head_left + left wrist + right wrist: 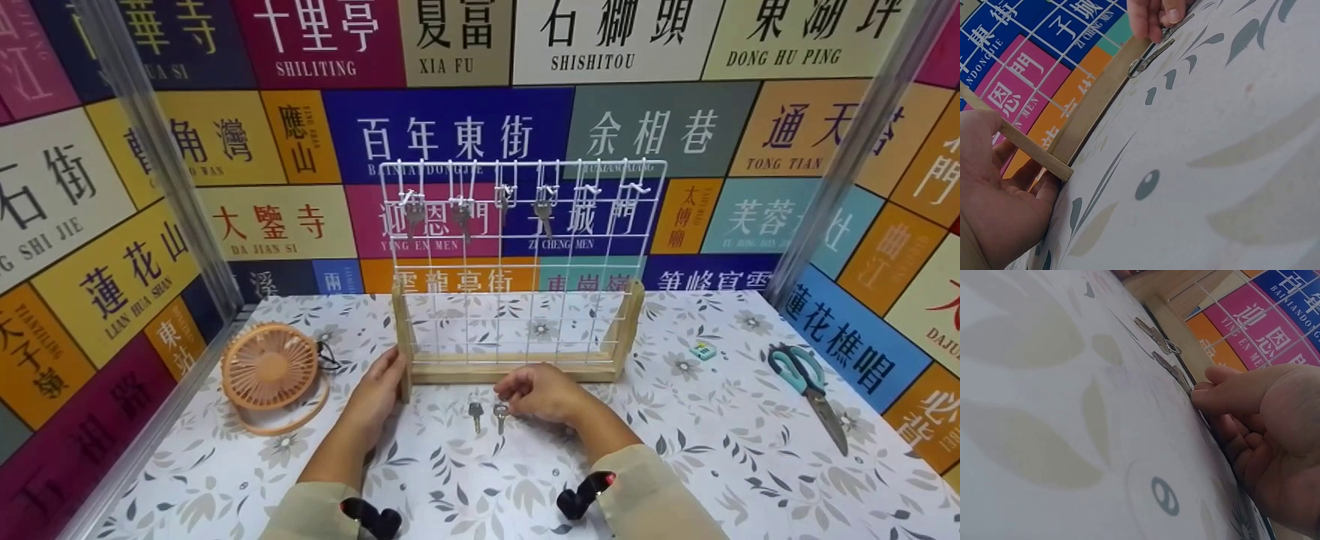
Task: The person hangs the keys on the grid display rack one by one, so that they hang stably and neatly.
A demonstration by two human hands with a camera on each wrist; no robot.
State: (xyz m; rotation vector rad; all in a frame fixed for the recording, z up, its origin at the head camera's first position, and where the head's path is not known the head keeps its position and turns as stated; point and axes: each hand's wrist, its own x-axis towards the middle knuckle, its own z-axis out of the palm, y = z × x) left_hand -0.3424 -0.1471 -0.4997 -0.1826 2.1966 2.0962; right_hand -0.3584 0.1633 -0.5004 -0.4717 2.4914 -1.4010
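Observation:
A white wire grid rack (517, 265) stands upright in a wooden stand (517, 373). My left hand (379, 386) grips the left end of that stand, its fingers round the wooden side piece (1036, 151). Two keys lie side by side on the table in front of the stand. With thumb and fingertips my right hand (551, 397) pinches the ring end of the right key (1171, 371). The left key (475, 416) lies just beside it, untouched. Higher up, several keys (462, 212) hang from white hooks on the grid; the rightmost hook (636, 187) bears none.
An orange fan (271, 367) with a dark cord stands on the left of the flower-patterned table (435, 487). Scissors with teal handles (799, 369) lie at the right, and a small green-and-white item (703, 350) sits nearer the rack. Printed panels (450, 127) rise behind.

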